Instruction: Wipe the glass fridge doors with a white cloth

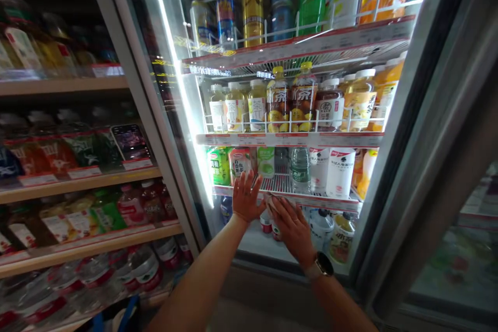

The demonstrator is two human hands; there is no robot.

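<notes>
Both my hands reach into an open drinks cooler. My left hand [246,197] is open, its fingers spread and pointing up against the front rail of the third shelf [319,200], just below a pink-labelled bottle [240,164]. My right hand [290,225], with a watch on the wrist, lies flat on the same rail beside it, fingers pressed on something small and pale that I cannot make out. Behind it stand a clear water bottle [300,168] and white bottles [340,171].
The glass door [428,166] stands open at the right. Upper shelves hold tea bottles [278,101] and cans [252,15]. Small tubs and bottles [342,233] sit on the bottom shelf. Wooden shelving [78,184] with snacks and water bottles fills the left.
</notes>
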